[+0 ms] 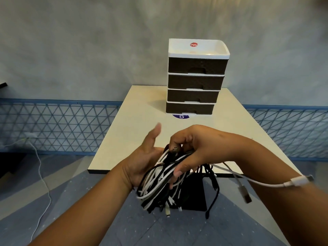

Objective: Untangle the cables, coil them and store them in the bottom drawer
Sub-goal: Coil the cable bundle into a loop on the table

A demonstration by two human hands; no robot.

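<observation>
Nearest you, the bundle of cables (165, 176) sits between both palms, black and white strands knotted together, in front of the near edge of the table (134, 125). Your left hand (142, 162), at nine o'clock of the bundle, cradles it from beneath with fingers spread and the thumb standing free, so it supports rather than clamps. Your right hand (190, 150) arches over the top, fingers curled and pressed onto the strands, pinching a dark plug (174, 149) at twelve o'clock.

The risk is below: loose ends dangle at six o'clock, and a white cable (262, 182) trails out to three o'clock across your right forearm. Pull the pinched plug hard and you will likely cinch the knots tighter, or the bundle may slide off your open left palm to the floor.

Farther off, at twelve o'clock, the drawer unit (197, 77) stands with the bottom drawer (190, 108) closed; you will need a free hand for it.
</observation>
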